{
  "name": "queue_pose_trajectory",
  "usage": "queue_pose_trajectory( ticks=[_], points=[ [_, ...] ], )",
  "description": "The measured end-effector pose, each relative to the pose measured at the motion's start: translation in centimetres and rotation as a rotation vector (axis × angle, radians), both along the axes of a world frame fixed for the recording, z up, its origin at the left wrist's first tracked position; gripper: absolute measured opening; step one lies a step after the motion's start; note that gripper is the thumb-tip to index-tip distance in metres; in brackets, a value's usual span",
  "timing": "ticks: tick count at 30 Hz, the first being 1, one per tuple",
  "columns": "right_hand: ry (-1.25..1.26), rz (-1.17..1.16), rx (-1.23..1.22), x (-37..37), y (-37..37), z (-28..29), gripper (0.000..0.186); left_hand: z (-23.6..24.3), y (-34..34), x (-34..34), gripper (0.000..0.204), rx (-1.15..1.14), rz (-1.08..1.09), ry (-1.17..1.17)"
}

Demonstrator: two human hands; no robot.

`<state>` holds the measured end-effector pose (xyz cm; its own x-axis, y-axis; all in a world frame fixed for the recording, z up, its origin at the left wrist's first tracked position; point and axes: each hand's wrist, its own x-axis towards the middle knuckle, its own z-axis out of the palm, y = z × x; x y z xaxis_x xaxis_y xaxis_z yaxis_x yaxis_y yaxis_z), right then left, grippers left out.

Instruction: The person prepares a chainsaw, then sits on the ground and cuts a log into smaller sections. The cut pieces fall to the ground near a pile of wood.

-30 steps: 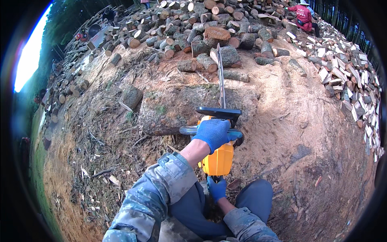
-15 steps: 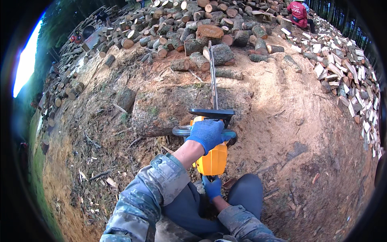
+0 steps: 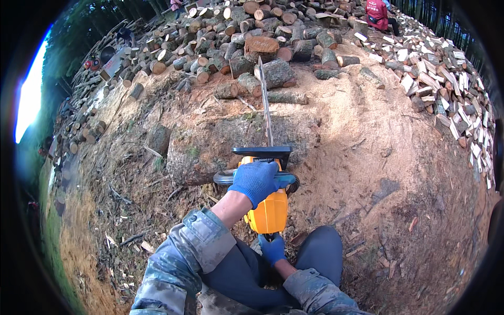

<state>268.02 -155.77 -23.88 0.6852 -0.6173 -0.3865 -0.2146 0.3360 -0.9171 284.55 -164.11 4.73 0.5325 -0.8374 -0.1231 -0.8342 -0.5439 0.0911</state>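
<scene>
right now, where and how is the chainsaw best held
The chainsaw is probably best held by its front handle, left hand from above, and its mostly hidden rear grip, right hand from behind: the blade points away, beyond the black guard.

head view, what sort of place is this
Probably an outdoor firewood-cutting yard beside a wood. A heap of cut logs lies ahead, a pile of split firewood spreads to the right, and a yellow chainsaw is in use or at hand, with trees behind.
</scene>
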Motion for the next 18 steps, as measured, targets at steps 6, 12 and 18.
queue_pose_trajectory(
  ticks=[6, 12, 18],
  points=[
    [-0.022, 0.075, -0.015, -0.3, 2.8, 0.8, 0.035, 0.9, 3.6, -0.9, 0.046, -0.055, -0.001, -0.051],
    [0.056, 0.157, -0.011, 0.4, 4.3, 1.0, 0.043, 0.6, 6.3, 0.2, 0.047, -0.088, 0.052, -0.087],
    [0.017, 0.190, -0.012, 0.4, 4.8, 1.6, 0.044, 0.1, 7.6, 1.0, 0.041, -0.107, 0.076, -0.059]
  ],
)
